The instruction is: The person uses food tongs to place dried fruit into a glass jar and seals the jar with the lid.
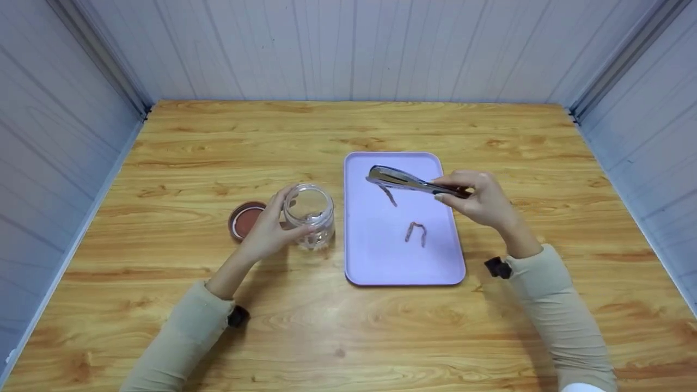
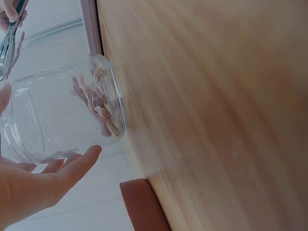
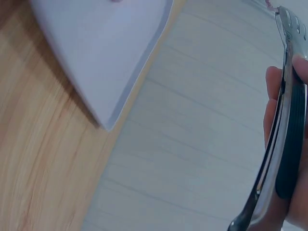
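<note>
My left hand [image 1: 275, 226] holds a clear, lidless jar [image 1: 318, 231] standing on the table, with thumb and fingers around its sides. Inside the jar, several brown jerky-like strips [image 2: 98, 103] lie at the bottom, as the left wrist view shows. Above the lilac tray [image 1: 375, 261], my right hand [image 1: 479, 198] grips metal tongs [image 1: 403, 178] with dark handles. A thin brown strip [image 1: 389, 195] hangs from the tongs' tips over the tray's upper part. Another strip, bent like an arch [image 1: 416, 224], lies on the tray.
A reddish-brown lid [image 1: 248, 220] lies on the wooden table [image 1: 305, 348], left of the jar and partly behind my left hand. Pale panelled walls [image 1: 348, 49] enclose the table at the back and both sides.
</note>
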Motion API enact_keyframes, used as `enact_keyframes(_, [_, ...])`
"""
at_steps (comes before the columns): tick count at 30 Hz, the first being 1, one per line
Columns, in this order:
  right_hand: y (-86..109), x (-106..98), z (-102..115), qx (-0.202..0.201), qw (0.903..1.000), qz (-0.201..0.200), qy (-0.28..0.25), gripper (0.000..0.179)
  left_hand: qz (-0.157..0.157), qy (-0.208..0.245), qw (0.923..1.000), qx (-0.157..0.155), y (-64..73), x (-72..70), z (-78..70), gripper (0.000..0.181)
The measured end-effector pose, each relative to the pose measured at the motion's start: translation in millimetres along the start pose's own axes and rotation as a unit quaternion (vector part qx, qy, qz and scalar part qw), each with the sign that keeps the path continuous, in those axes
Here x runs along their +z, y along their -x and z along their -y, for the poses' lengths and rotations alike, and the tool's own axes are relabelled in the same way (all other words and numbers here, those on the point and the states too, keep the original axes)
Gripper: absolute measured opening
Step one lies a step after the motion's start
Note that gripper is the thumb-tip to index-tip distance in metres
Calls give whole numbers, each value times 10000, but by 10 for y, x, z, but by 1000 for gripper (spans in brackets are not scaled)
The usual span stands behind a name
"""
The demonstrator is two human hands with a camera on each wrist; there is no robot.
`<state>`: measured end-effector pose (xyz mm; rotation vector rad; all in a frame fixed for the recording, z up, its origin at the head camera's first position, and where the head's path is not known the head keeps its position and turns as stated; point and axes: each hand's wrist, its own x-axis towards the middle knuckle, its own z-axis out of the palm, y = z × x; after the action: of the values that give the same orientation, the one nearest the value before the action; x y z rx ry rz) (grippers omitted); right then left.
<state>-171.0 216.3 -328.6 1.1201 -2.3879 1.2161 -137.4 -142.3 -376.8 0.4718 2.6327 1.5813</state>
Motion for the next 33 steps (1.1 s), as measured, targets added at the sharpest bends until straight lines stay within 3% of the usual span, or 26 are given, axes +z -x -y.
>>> enact_keyframes(5, [-79, 141, 25, -190, 9998, -36, -96, 20, -31, -105, 9999, 18, -66, 35, 259, 85])
enact_keyframes(8, [-122, 223, 44, -314, 9993, -69, -180, 20, -37, -208, 9997, 76, -77, 39, 312, 85])
enact_keyframes(16, [-201, 409, 124, -331, 9981, -206, -479, 21, -74, -183, 9997, 123, -82, 40, 321, 86])
enact_keyframes(25, [-319, 603, 216, -606, 9960, -493, -431, 19, -97, -83, 9999, 12, -79, 43, 319, 85])
enact_keyframes(33, [-390, 819, 319, -423, 9945, -895, -333, 19, -84, -157, 9998, 46, -79, 41, 310, 86])
